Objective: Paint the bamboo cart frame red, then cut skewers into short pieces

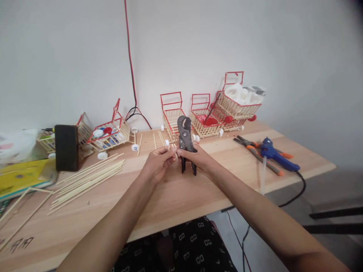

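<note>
Since both hands are raised a bit over the middle of the surface [176, 196], everything being worked on sits right in front of the camera. Right hand [198, 158] has its fingers wrapped shut around the handles of the black cutter [185, 141], which stands upright with the head pointing up, probably so the blades are easy to see. Left hand [159, 160] pinches a thin stick [173, 148] between thumb and fingertips, fingers together on it, holding it right next to the cutter, just below the head. Can't tell if the stick is actually between the blades.

More sticks [87, 178] lie in a loose fan to the left, within easy reach of that hand. Little red-and-wood carts [204, 117] are lined up along the wall, out of the way. Glue gun [276, 153] and pliers [255, 149] are parked off to the right, well apart from the hands, cord hanging over the edge.
</note>
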Action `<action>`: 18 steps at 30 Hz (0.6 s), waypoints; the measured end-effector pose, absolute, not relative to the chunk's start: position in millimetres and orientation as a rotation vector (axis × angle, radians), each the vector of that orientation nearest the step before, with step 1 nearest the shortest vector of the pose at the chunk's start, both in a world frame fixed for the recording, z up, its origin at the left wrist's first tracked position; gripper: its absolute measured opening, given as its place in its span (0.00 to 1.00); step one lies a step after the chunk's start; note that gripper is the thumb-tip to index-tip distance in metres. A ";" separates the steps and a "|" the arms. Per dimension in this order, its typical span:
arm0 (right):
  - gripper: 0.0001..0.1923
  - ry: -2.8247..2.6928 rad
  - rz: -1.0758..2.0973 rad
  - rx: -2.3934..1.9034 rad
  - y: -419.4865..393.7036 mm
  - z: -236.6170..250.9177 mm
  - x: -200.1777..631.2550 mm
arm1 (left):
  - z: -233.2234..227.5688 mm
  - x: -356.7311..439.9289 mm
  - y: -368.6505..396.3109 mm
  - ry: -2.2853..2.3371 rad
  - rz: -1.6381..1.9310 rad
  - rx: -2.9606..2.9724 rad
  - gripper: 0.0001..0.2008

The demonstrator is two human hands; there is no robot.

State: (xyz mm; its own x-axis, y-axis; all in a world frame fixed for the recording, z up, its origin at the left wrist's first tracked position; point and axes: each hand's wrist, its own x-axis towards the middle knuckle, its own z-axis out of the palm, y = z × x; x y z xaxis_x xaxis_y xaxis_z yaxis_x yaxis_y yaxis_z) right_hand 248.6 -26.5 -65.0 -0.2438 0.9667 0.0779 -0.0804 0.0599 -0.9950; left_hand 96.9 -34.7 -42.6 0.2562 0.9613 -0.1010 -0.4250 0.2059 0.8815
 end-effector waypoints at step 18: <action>0.15 -0.934 1.414 -0.699 -35.4 -37.7 279.8 | -47.9 44.4 -11.4 1.766 0.753 2.114 0.05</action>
State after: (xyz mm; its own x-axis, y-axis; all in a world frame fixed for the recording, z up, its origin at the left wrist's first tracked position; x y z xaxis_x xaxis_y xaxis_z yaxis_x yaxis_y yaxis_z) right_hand 279.8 -35.4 -37.7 -0.0760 0.9896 0.1217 -0.4999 0.0678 -0.8634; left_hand 44.4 -11.4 -47.9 0.1144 0.9714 0.2083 0.8229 -0.2101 0.5279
